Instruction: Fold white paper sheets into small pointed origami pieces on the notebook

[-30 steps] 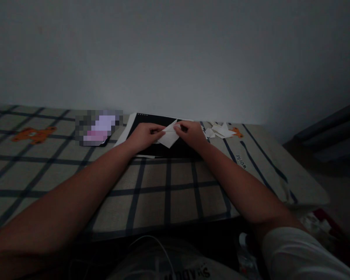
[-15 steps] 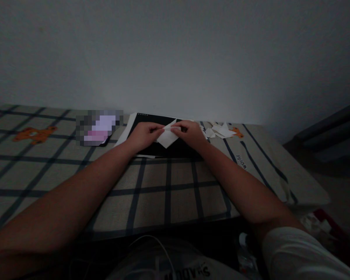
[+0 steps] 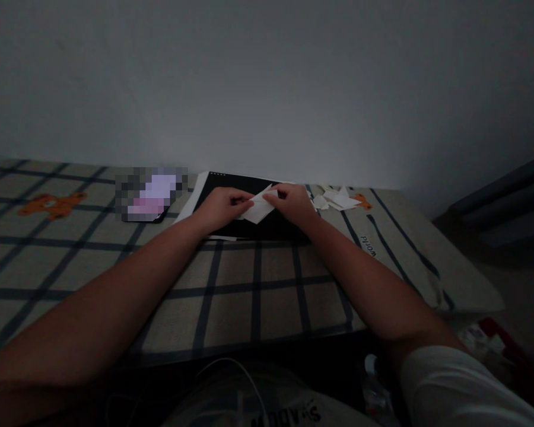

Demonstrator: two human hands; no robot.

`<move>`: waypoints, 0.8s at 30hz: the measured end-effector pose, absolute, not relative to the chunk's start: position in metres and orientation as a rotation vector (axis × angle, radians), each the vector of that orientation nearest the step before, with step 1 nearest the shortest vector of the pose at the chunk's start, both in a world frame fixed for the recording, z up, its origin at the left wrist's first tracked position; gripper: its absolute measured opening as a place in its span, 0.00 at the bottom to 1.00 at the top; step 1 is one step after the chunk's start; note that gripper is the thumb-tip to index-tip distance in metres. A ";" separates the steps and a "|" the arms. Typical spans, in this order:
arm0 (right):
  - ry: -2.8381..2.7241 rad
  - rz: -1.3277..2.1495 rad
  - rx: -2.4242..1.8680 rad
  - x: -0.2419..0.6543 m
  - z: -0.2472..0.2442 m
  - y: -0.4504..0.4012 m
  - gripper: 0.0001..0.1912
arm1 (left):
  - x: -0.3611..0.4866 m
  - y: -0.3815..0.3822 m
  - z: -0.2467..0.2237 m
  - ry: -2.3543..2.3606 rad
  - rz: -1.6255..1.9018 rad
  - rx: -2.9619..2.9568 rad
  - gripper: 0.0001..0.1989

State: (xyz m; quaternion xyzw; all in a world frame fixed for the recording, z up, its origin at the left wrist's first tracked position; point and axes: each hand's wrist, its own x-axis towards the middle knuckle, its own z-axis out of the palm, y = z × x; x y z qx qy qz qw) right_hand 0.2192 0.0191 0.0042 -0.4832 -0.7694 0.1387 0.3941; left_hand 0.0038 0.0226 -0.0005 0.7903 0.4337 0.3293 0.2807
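A small folded white paper (image 3: 258, 210) is held between both hands, above a black sheet or pad (image 3: 235, 232). My left hand (image 3: 225, 207) pinches its left side between thumb and fingers. On the other side my right hand (image 3: 291, 204) grips the paper's upper right part, fingers closed. White sheets (image 3: 190, 204) show from under the black one at the left. Several folded white paper pieces (image 3: 342, 198) lie on the cloth just right of my right hand.
A checked cloth (image 3: 231, 296) with printed orange bears covers the table. A phone with a blurred screen (image 3: 153, 196) lies at the left. Behind is a grey wall (image 3: 267, 89). Below the table's right side are a plastic bottle (image 3: 374, 382) and a red container (image 3: 498, 335).
The paper has turned a little in my hands and its lower point looks narrower. My left thumb has shifted slightly to the right along it.
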 end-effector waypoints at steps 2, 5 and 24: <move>-1.945 0.362 -1.227 0.219 0.005 0.019 0.09 | 0.004 0.023 -0.001 1.150 0.884 2.113 0.17; -1.943 0.379 -1.218 0.219 0.005 0.019 0.09 | 0.003 0.022 -0.001 1.131 0.882 2.110 0.17; -1.983 0.367 -1.185 0.218 0.004 0.018 0.09 | 0.004 0.021 0.001 1.163 0.904 2.070 0.16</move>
